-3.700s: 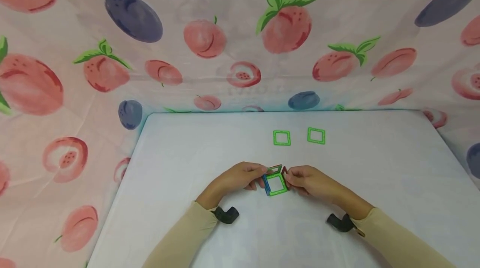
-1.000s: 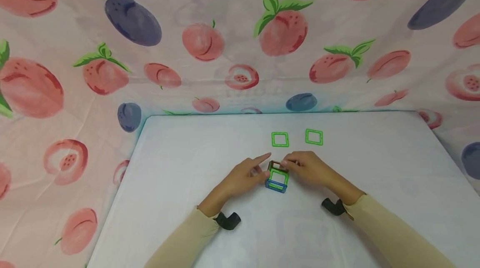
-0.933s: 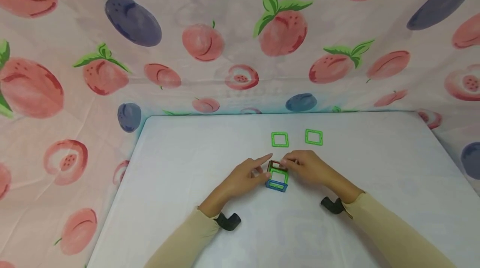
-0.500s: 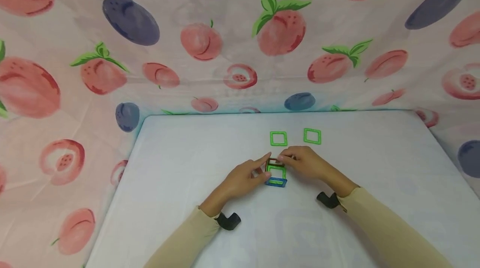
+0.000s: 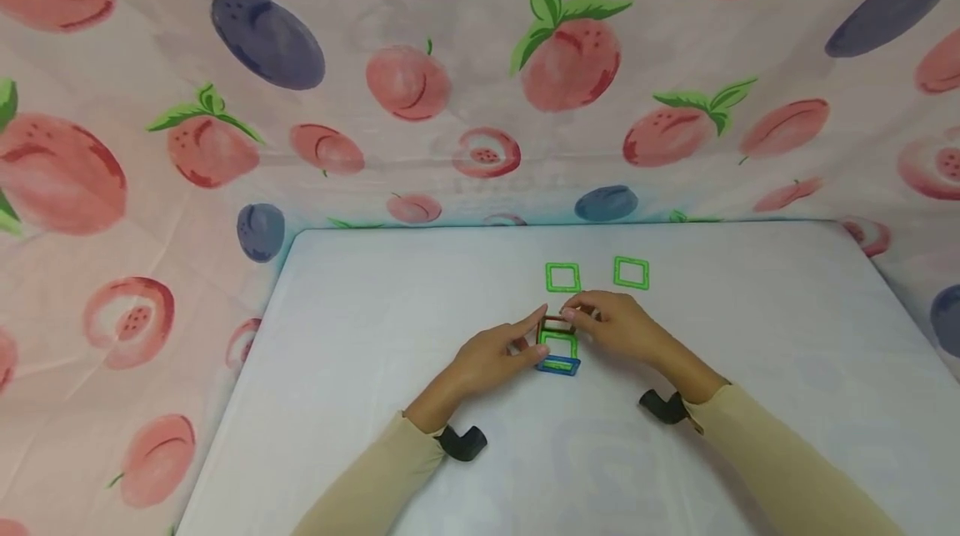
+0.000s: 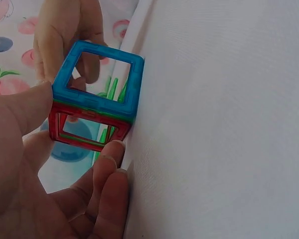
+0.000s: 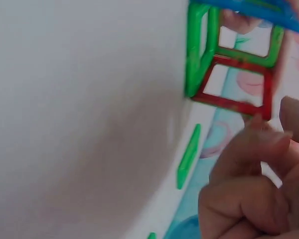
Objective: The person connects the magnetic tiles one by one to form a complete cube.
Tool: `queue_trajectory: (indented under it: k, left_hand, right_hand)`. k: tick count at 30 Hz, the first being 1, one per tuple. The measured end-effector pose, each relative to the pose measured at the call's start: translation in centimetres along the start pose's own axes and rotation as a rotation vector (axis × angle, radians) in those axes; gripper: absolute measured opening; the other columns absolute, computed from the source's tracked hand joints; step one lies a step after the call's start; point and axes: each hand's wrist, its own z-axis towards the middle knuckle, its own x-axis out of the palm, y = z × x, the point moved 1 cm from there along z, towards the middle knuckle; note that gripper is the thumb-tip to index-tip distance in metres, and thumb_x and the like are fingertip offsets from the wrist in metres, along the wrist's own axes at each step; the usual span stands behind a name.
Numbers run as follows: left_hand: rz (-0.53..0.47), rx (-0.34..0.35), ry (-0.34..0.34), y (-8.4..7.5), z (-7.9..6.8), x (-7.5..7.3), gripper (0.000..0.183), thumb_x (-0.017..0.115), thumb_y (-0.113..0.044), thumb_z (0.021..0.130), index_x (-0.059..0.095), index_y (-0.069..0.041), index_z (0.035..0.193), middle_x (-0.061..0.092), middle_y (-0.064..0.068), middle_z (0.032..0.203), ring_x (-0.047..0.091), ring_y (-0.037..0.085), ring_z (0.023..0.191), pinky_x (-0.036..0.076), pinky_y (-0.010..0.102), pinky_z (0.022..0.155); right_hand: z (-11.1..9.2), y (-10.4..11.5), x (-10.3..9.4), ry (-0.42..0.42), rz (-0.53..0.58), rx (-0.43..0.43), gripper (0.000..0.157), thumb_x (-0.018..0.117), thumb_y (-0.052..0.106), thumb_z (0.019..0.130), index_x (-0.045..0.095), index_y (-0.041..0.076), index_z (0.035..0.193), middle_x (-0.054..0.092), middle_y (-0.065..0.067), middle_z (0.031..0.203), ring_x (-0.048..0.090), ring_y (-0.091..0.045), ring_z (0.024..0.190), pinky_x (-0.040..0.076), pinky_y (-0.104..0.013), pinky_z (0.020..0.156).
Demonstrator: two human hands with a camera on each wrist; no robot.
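Observation:
Square magnetic tiles in blue, red and green form an open box on the table, between both hands. The blue tile (image 6: 102,104) faces the person, a red tile (image 7: 231,105) stands at the back, and a green tile (image 5: 558,334) lies inside the outline as the base. My left hand (image 5: 487,358) holds the box's left side, thumb at the near corner and index finger stretched to the far one. My right hand (image 5: 611,323) has thumb and bent fingers pinched at the red tile's back right corner; its other fingers are curled under.
Two loose green square tiles, a left one (image 5: 562,289) and a right one (image 5: 632,285), lie flat behind the box. The white table (image 5: 360,294) ends at a fruit-print cloth (image 5: 420,136) at the back. Dark wrist mounts (image 5: 462,443) sit at both cuffs.
Since the earliest frame the box has turned, bringing the blue tile from its left side to the front. Over the last second, box and right hand have shifted slightly away from the person.

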Motion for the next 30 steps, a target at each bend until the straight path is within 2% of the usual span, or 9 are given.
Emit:
queue_trajectory:
  k: [3,6,10,13,20,24,28,30]
  left_hand:
    - [0.006,-0.005,0.006,0.0,0.1,0.0,0.062,0.055,-0.054,0.102,0.031,-0.043,0.158,0.063,-0.004,0.103,0.056,0.010,0.082,0.044,0.027,0.071]
    - [0.002,-0.010,0.011,0.1,0.0,0.0,0.061,0.055,-0.054,0.102,0.032,-0.043,0.158,0.064,-0.004,0.103,0.056,0.010,0.083,0.044,0.028,0.073]
    - [0.006,-0.012,0.011,0.1,0.1,0.0,0.061,0.055,-0.054,0.102,0.032,-0.044,0.158,0.065,-0.004,0.104,0.056,0.010,0.084,0.044,0.028,0.073]
    - [0.006,-0.005,0.010,0.1,0.1,-0.1,0.061,0.055,-0.053,0.102,0.032,-0.043,0.158,0.064,-0.004,0.104,0.056,0.010,0.083,0.044,0.027,0.072]
    - [-0.019,0.007,0.017,0.0,0.1,-0.2,0.060,0.053,-0.050,0.104,0.032,-0.039,0.159,0.063,-0.003,0.105,0.055,0.010,0.085,0.044,0.029,0.074]
    - [-0.019,-0.007,0.021,0.3,0.1,-0.1,0.060,0.054,-0.051,0.103,0.032,-0.043,0.158,0.063,-0.004,0.105,0.055,0.010,0.085,0.044,0.028,0.074]
    - [-0.025,-0.013,0.024,0.3,0.0,-0.1,0.060,0.054,-0.052,0.103,0.032,-0.043,0.158,0.063,-0.004,0.105,0.056,0.010,0.087,0.045,0.029,0.075]
    - [-0.031,-0.011,0.027,0.2,0.0,-0.1,0.061,0.055,-0.052,0.103,0.032,-0.043,0.158,0.064,-0.004,0.105,0.057,0.010,0.087,0.045,0.029,0.075]
  right_hand:
    - [-1.0,0.6,0.1,-0.069,-0.055,-0.065,0.026,0.070,0.030,0.098,0.073,0.015,0.119,0.062,0.007,0.084,0.052,-0.010,0.073,0.047,-0.027,0.066]
    - [-2.3,1.0,0.5,-0.089,-0.086,-0.144,0.029,0.078,0.030,0.092,0.076,0.017,0.117,0.056,0.012,0.080,0.048,-0.004,0.068,0.045,-0.023,0.061]
    - [-3.5,1.2,1.1,-0.088,-0.068,-0.216,0.015,0.081,0.029,0.088,0.081,0.020,0.100,0.057,0.016,0.079,0.048,0.001,0.066,0.044,-0.021,0.058]
    - [-3.7,1.2,1.4,-0.105,-0.035,-0.245,0.002,0.082,0.024,0.087,0.081,0.022,0.088,0.060,0.017,0.078,0.048,0.002,0.065,0.044,-0.020,0.057]
    - [-3.7,1.4,1.6,-0.120,-0.003,-0.279,0.002,0.083,0.019,0.085,0.082,0.020,0.085,0.061,0.016,0.077,0.047,0.003,0.064,0.043,-0.020,0.055]
    - [-3.1,1.4,1.4,-0.155,-0.041,-0.243,0.004,0.083,0.022,0.087,0.081,0.020,0.089,0.059,0.016,0.075,0.048,0.000,0.064,0.044,-0.021,0.056]
    - [-1.9,1.5,1.1,-0.250,-0.156,-0.138,0.017,0.078,0.027,0.091,0.080,0.015,0.103,0.056,0.011,0.073,0.047,-0.005,0.064,0.042,-0.024,0.058]
    - [-1.4,1.5,1.0,-0.274,-0.204,-0.100,0.018,0.077,0.027,0.092,0.080,0.012,0.102,0.059,0.008,0.073,0.048,-0.006,0.064,0.042,-0.025,0.058]
